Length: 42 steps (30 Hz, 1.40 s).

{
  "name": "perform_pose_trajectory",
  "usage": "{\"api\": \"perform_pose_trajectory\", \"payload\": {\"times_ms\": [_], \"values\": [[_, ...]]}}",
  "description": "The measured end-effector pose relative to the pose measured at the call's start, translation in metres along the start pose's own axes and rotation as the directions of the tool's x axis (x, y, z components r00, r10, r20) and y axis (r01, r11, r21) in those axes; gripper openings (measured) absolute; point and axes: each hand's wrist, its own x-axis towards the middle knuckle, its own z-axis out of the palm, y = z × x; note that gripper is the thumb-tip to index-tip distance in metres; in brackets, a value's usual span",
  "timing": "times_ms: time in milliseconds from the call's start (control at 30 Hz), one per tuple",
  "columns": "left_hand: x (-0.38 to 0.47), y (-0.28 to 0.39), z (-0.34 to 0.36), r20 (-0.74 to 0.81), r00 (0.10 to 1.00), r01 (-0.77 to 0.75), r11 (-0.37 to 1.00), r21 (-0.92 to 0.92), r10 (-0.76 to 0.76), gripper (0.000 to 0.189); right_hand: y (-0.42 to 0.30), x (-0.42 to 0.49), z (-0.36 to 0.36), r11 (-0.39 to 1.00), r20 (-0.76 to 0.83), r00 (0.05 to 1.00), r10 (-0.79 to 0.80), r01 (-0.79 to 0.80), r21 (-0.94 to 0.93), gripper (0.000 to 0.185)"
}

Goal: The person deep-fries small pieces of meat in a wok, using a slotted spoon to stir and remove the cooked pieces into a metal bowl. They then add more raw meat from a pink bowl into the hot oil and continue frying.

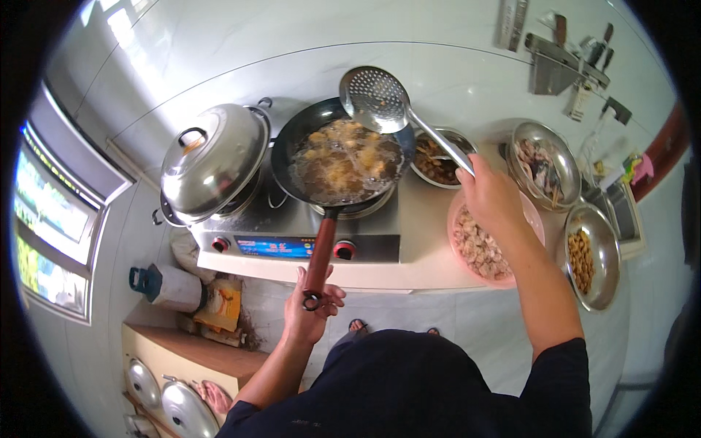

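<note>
My right hand grips the handle of a metal skimmer, whose perforated bowl is over the back right rim of a wok. Browned pieces of food bubble in oil inside the wok, which sits on the right burner. The wok's red-brown handle points towards me. My left hand is under the handle's end, its fingers apart and not wrapped around it; whether the palm touches it is unclear. Below my right forearm, a pink bowl holds pale, chopped raw pieces.
A lidded steel pot occupies the left burner of the gas stove. Right of the wok are a bowl of dark food, a steel bowl with fish pieces and one with fried pieces. Knives hang on the wall.
</note>
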Motion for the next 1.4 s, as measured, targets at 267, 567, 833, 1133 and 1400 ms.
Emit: {"api": "perform_pose_trajectory", "payload": {"times_ms": [267, 567, 833, 1133, 1400], "values": [[-0.018, 0.036, 0.029, 0.224, 0.974, 0.081, 0.982, -0.169, -0.042, 0.071, -0.014, 0.073, 0.044, 0.905, 0.020, 0.983, -0.183, 0.177, -0.388, 0.020], [-0.018, 0.042, 0.027, 0.277, 0.959, 0.114, 0.972, -0.206, -0.054, 0.070, -0.060, 0.072, 0.063, 0.980, 0.338, 0.941, 0.030, 0.040, -0.197, 0.023], [-0.024, 0.045, 0.022, 0.308, 0.949, 0.130, 0.967, -0.218, -0.058, 0.065, -0.110, 0.077, 0.067, 0.979, 0.665, 0.732, 0.147, -0.205, 0.010, 0.037], [-0.023, 0.043, 0.018, 0.332, 0.942, 0.133, 0.967, -0.216, -0.055, 0.061, -0.122, 0.084, 0.064, 0.723, 0.848, 0.506, 0.156, -0.644, 0.251, 0.030], [-0.021, 0.037, 0.009, 0.318, 0.948, 0.090, 0.971, -0.224, -0.014, 0.055, -0.105, 0.076, 0.054, 0.720, 0.744, 0.649, 0.159, -0.591, 0.362, 0.030]]}}
